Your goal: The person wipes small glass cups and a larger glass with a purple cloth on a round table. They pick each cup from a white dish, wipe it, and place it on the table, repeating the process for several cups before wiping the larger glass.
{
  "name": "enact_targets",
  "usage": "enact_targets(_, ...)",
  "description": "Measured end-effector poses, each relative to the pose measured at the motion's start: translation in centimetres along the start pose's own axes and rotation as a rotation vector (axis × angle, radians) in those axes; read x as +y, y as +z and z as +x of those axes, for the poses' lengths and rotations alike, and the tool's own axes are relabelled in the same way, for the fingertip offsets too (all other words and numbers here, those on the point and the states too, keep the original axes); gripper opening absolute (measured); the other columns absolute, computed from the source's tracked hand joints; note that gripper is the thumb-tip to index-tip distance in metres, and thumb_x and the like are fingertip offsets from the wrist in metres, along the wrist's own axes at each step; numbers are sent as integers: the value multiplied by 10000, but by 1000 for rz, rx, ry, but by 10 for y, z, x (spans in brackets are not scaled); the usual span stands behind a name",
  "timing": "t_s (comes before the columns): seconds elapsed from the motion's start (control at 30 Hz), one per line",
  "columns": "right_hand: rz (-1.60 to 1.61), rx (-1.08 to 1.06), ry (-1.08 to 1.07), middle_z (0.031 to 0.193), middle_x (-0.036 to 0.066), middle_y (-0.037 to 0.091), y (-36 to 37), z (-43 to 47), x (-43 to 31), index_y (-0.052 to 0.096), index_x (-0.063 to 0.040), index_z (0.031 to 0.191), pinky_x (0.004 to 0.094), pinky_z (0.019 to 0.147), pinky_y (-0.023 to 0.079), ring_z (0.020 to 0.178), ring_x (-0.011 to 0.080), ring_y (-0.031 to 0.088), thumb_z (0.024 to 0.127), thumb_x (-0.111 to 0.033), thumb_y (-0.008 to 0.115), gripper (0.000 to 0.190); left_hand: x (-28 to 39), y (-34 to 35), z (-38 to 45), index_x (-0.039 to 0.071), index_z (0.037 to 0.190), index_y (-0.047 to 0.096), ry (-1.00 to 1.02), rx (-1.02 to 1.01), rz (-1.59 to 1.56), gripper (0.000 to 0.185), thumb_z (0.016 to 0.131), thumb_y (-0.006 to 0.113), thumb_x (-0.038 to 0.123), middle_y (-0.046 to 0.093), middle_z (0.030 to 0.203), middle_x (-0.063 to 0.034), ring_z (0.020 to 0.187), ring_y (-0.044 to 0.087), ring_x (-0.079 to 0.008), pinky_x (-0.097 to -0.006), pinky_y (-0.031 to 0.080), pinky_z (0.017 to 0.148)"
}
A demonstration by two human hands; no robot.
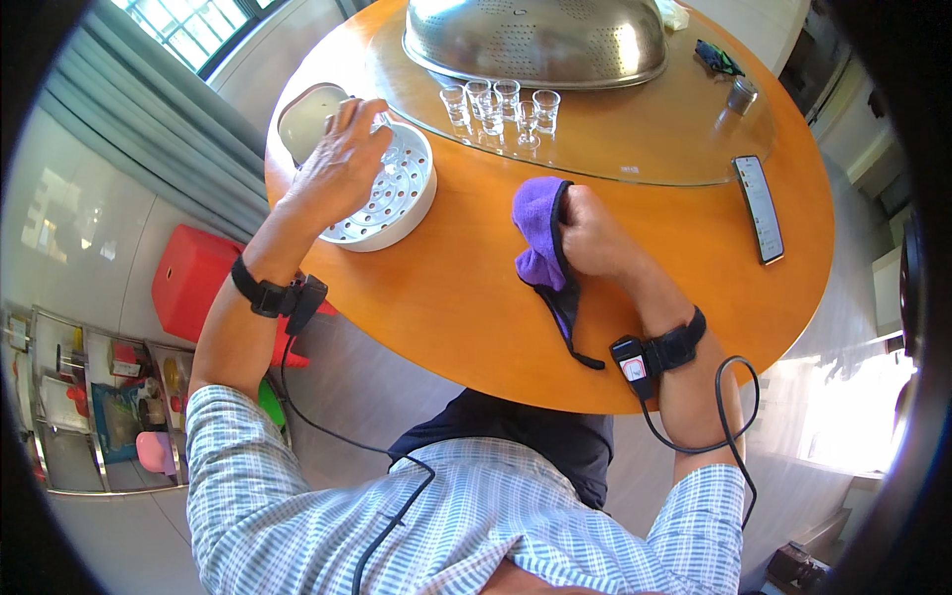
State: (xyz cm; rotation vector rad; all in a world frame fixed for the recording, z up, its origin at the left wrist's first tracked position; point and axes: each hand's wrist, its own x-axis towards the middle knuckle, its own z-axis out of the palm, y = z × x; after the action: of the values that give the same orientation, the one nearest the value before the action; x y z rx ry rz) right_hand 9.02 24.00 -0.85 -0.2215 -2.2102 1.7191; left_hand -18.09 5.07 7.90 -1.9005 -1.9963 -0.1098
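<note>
My left hand (pixel 346 160) is over a round white steamer basket (pixel 413 212) with a perforated bottom, at the table's left. Its fingers are bent around something clear, like a small glass, mostly hidden by the hand; whether it is gripped is not plain. Clear glass also shows in the basket (pixel 392 160) beside the fingers. My right hand (pixel 595 234), closed in a fist, holds a purple cloth (pixel 541 230) with black edging, which hangs down onto the wooden table (pixel 461 297). Several small clear stemmed and footed glasses (pixel 491 115) stand upright on the glass turntable, beyond both hands.
A large perforated metal basin (pixel 535 44) lies upside down on the glass turntable (pixel 632 141). A beige container (pixel 309 119) is behind my left hand. A phone (pixel 758 208) lies at the right, a small metal canister (pixel 741 95) beyond it. A red stool (pixel 186 282) stands at left.
</note>
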Motion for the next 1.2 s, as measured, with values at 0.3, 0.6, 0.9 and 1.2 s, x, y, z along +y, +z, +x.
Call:
enact_targets(0.3, 261, 187, -161, 1357, 128, 618, -4, -4, -5, 487, 13, 1440, 380, 1061, 525, 1215, 227, 627, 1083, -122, 529, 383, 55, -29, 21, 22, 1083, 571, -281, 9, -1148, 196, 975, 730, 59, 670, 976, -51, 834, 658, -82, -232, 510, 713)
enact_targets(0.6, 8, 441, -216, 791, 85, 680, 8, -13, -43, 622, 14, 1030, 338, 688, 570, 750, 172, 698, 1082, -84, 428, 224, 135, 1, 71, -17, 1014, 603, -463, -129, -1986, 205, 1017, 688, 169, 679, 782, -74, 637, 662, -156, -269, 489, 546)
enact_targets(0.9, -222, 724, -230, 701, 65, 633, 0, -5, -42, 622, 14, 938, 349, 598, 533, 669, 156, 649, 1079, -113, 481, 237, 151, 20, 75, -36, 887, 637, -248, 184, -1466, 106, 963, 696, 10, 681, 739, -119, 608, 670, -190, -309, 517, 557)
enact_targets(1.2, 672, 600, 224, 904, 117, 682, -10, -8, -52, 615, -14, 1036, 376, 684, 616, 759, 238, 695, 1078, -206, 439, 263, 151, 37, 65, -20, 905, 647, -26, 529, -1261, 145, 871, 785, -51, 670, 838, -109, 710, 680, -189, -308, 528, 598)
